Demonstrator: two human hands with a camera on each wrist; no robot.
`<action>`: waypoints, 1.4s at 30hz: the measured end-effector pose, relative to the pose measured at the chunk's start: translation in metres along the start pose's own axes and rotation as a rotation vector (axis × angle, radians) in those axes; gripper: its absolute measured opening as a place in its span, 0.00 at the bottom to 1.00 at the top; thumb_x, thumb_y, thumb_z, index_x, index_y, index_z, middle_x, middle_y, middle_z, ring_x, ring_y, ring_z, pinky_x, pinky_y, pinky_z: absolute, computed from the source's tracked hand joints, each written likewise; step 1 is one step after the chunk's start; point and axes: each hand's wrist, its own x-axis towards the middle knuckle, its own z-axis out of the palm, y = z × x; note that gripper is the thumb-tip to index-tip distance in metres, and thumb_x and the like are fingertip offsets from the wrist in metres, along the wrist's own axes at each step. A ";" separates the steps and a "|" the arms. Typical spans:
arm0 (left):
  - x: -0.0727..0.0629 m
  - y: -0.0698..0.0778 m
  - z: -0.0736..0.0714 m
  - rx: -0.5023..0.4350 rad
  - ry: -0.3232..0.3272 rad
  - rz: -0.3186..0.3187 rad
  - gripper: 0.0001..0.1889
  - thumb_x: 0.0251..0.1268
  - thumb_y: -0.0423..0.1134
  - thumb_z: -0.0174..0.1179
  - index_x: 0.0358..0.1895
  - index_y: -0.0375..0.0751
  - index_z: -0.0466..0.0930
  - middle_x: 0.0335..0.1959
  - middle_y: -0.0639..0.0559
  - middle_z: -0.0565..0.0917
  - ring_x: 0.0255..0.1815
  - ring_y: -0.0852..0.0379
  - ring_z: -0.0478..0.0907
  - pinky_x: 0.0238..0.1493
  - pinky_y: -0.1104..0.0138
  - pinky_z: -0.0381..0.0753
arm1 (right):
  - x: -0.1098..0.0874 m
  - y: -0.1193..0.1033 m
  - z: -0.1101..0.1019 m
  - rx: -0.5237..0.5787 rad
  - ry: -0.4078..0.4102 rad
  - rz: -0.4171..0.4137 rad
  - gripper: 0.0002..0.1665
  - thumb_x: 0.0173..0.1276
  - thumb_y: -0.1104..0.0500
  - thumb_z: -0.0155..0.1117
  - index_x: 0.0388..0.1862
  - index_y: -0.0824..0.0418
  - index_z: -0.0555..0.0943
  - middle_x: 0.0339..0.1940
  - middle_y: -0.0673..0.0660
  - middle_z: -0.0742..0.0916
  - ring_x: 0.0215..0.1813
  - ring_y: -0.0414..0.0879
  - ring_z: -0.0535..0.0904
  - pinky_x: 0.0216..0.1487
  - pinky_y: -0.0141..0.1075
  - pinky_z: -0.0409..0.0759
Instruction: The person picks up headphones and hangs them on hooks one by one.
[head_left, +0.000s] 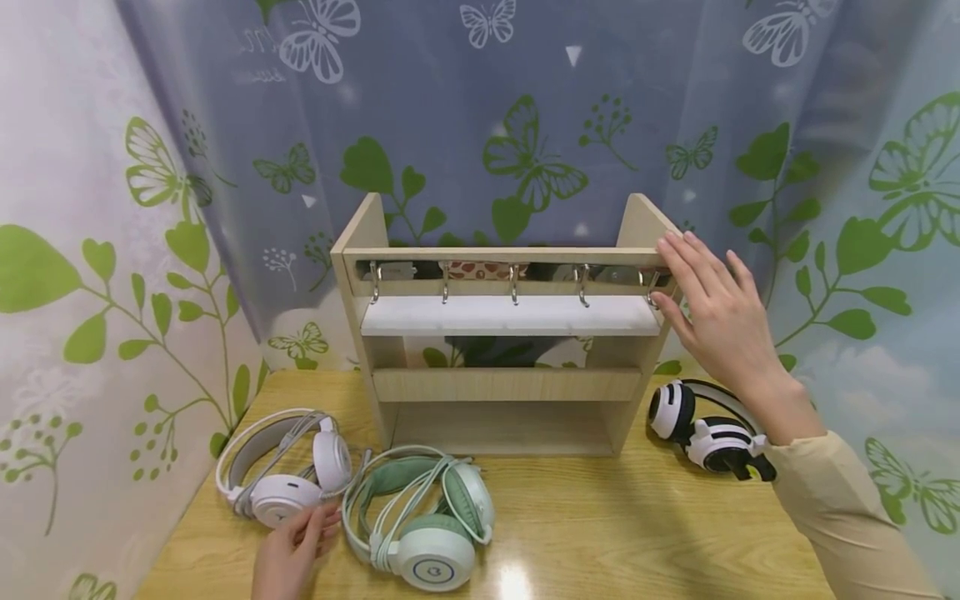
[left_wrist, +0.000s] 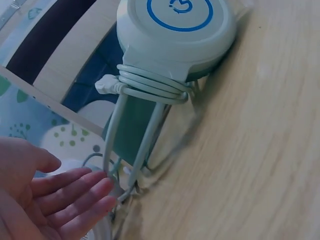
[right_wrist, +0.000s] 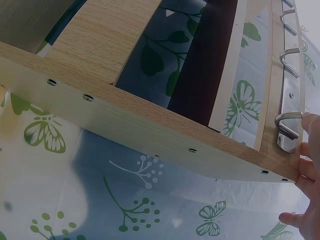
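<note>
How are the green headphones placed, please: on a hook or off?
Off the hooks: the green headphones lie on the table, in front of the rack.

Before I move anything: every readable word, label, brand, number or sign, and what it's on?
No word or number reads for certain.
Green headset: blue-ringed logo on an earcup, letter-like, can't be read surely.
White headset on the left: small earcup mark, too small to read.
Blue curtain: pale script at upper left, too faint to read.
</note>
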 end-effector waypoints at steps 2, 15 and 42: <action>0.000 -0.003 0.001 0.038 -0.001 -0.018 0.20 0.81 0.42 0.51 0.54 0.26 0.84 0.42 0.40 0.90 0.34 0.65 0.86 0.32 0.72 0.85 | 0.000 0.000 0.000 0.000 0.000 0.001 0.41 0.82 0.34 0.35 0.79 0.60 0.64 0.78 0.59 0.70 0.79 0.55 0.62 0.78 0.62 0.54; 0.005 -0.016 0.010 0.010 -0.052 -0.137 0.22 0.80 0.44 0.52 0.54 0.24 0.82 0.39 0.43 0.90 0.33 0.60 0.87 0.30 0.69 0.87 | 0.000 0.001 0.000 -0.006 0.002 -0.001 0.41 0.82 0.33 0.35 0.79 0.59 0.64 0.78 0.59 0.70 0.79 0.55 0.63 0.78 0.62 0.54; 0.015 -0.015 0.028 -0.185 -0.113 -0.204 0.28 0.79 0.45 0.54 0.55 0.13 0.74 0.29 0.45 0.86 0.30 0.56 0.85 0.31 0.63 0.88 | 0.000 0.001 -0.001 -0.018 -0.005 -0.004 0.41 0.82 0.34 0.35 0.79 0.59 0.64 0.78 0.59 0.70 0.79 0.55 0.63 0.78 0.62 0.53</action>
